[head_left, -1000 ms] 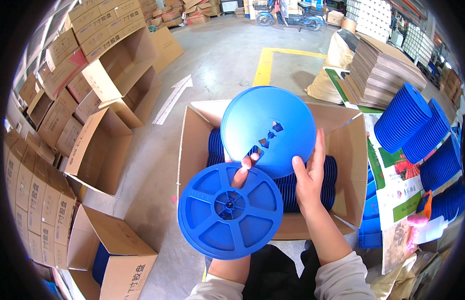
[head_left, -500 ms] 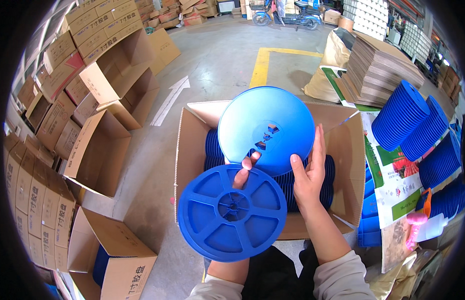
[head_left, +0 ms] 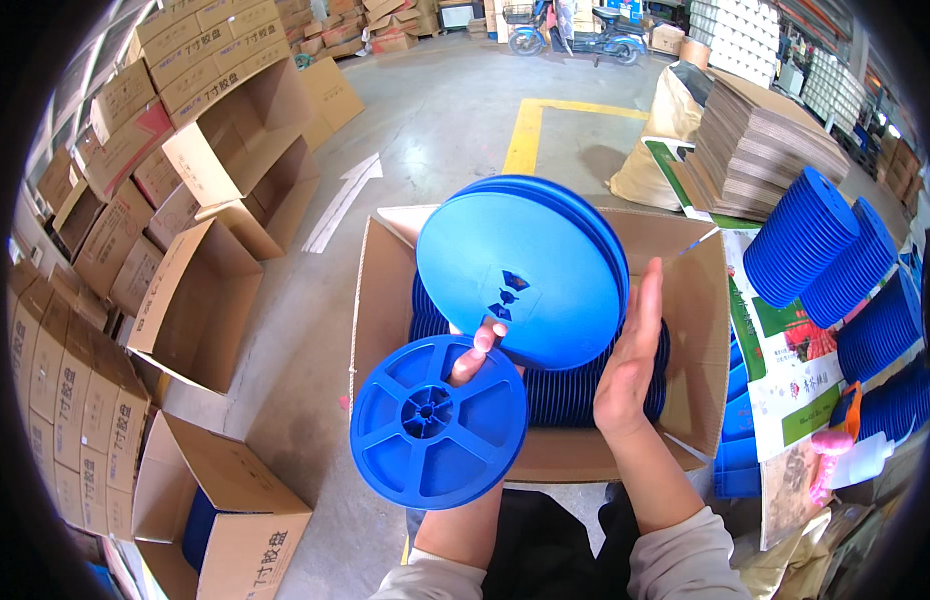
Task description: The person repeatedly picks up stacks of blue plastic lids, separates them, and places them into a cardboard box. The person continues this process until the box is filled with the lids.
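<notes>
My left hand (head_left: 472, 356) grips a blue spoked plastic reel (head_left: 437, 420) held low in front of me, thumb over its upper rim. My right hand (head_left: 630, 358) presses flat against the edge of a small stack of solid blue discs (head_left: 525, 270), tilted up on edge above an open cardboard box (head_left: 380, 300). Rows of more blue reels (head_left: 555, 395) fill that box beneath the stack.
Open and stacked cardboard boxes (head_left: 200, 300) line the left side. Another open box (head_left: 230, 520) stands near my left knee. Stacks of blue reels (head_left: 815, 245) and flat cardboard sheets (head_left: 760, 145) lie at the right. A parked scooter (head_left: 570, 25) is far back.
The stack of discs has tipped and shifted slightly left and lower; my right hand has flattened along its right edge. The spoked reel stays in my left hand.
</notes>
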Motion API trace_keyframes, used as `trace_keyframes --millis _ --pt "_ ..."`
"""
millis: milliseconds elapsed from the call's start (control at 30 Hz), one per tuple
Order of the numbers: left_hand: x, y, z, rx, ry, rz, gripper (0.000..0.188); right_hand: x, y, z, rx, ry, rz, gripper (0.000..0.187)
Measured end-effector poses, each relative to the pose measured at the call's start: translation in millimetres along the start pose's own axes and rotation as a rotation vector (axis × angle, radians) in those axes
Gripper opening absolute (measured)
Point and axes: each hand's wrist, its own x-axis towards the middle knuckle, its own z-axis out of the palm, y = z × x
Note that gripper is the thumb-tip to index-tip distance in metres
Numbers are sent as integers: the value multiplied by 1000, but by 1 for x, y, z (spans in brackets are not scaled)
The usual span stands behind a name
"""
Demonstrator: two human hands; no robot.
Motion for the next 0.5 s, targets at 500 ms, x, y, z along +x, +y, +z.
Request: trace_keyframes --millis 500 --pt "6 27 24 -323 -127 -194 57 1 -5 0 -566 -74 -178 72"
